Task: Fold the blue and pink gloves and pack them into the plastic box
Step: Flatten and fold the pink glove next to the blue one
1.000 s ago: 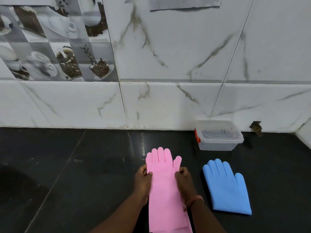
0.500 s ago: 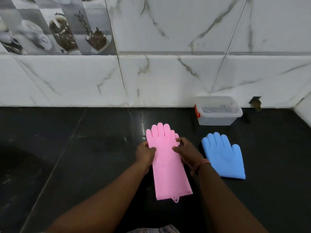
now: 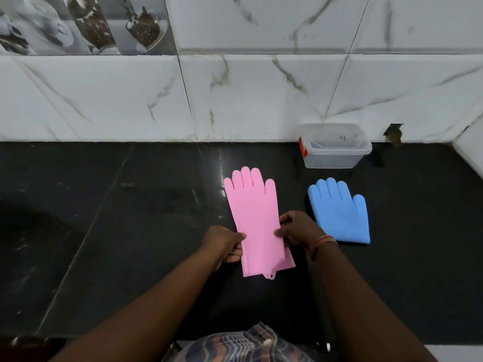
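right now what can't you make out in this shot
Head view only:
- Inside of the plastic box: the lid is on and the cloudy walls blur it; the small mark on the lid is too small to read.
- Underside fingers of the left hand and right hand: hidden beneath the pink glove edges they pinch.
- Near left corner of the blue glove: covered by the right wrist.
- Person's body: cut off by the bottom edge.

A: What can't you make out?

B: The left hand [image 3: 224, 242] and right hand [image 3: 298, 229] cover both side edges of the pink glove [image 3: 254, 218] near its cuff. The fingertips under it are hidden.

A: And the plastic box [image 3: 335, 150] at one o'clock?

B: Its inside is hazy, and a small dark mark on it is too small to read. The patterned cloth [image 3: 235, 346] at six o'clock is cut off by the bottom edge.
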A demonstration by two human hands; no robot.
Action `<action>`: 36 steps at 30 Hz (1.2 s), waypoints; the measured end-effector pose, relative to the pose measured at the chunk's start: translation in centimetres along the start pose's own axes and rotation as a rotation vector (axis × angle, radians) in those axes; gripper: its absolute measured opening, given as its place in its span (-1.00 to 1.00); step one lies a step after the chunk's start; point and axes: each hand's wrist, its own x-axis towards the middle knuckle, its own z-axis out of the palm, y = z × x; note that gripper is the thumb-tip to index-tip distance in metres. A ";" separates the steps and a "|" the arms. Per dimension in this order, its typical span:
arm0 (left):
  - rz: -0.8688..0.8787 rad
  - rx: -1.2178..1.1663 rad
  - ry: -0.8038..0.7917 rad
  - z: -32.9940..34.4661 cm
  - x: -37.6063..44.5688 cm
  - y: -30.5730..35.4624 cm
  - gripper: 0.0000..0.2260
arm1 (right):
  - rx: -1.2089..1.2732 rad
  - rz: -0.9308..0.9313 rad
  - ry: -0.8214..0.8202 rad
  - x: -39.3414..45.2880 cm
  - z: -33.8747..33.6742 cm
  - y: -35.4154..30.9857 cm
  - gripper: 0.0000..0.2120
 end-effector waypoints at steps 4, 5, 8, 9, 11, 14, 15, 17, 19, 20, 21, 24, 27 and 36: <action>-0.078 -0.029 -0.043 0.9 -0.2 -0.1 -0.84 | -0.051 -0.035 0.073 0.2 0.3 0.7 -0.81; -0.101 -0.081 -0.067 0.9 -0.2 -0.1 -0.87 | -0.054 -0.047 0.089 0.3 0.3 0.9 -0.82; -0.179 -0.206 -0.116 0.6 -0.5 -0.4 -0.95 | -0.051 -0.092 0.150 0.4 0.5 1.5 -0.81; -0.184 -0.201 -0.114 0.5 -0.5 -0.7 -0.95 | -0.048 -0.098 0.161 0.4 0.6 1.6 -0.80; -0.167 -0.157 -0.093 0.4 -0.3 -1.3 -0.93 | -0.051 -0.101 0.163 0.4 0.8 1.9 -0.79; -0.089 -0.080 -0.025 0.5 -0.3 -1.9 -0.89 | -0.071 -0.111 0.158 0.6 1.1 2.1 -0.79; -0.054 -0.053 -0.005 0.5 -0.3 -1.9 -0.87 | -0.077 -0.111 0.163 0.6 1.2 2.1 -0.79; 0.011 0.024 0.031 0.4 -0.4 -1.8 -0.84 | -0.101 -0.112 0.173 0.7 1.2 2.0 -0.81; 0.058 0.136 0.070 0.3 -0.2 -1.7 -0.82 | -0.142 -0.118 0.177 0.8 1.3 2.0 -0.82; 0.072 0.193 0.082 0.3 -0.2 -1.6 -0.81 | -0.164 -0.121 0.181 0.8 1.3 2.0 -0.82; 0.080 0.244 0.087 0.2 -0.1 -1.6 -0.80 | -0.186 -0.124 0.185 0.9 1.3 1.9 -0.82; 0.116 0.408 0.108 0.0 0.2 -1.6 -0.78 | -0.250 -0.116 0.166 1.1 1.2 1.6 -0.81; 0.162 0.645 0.172 -0.3 0.5 -1.5 -0.75 | -0.396 -0.078 0.104 1.1 1.0 0.8 -0.73; 0.251 0.806 0.204 -1.2 1.1 -0.6 -0.58 | -0.615 -0.251 0.323 1.6 0.3 -0.1 -0.86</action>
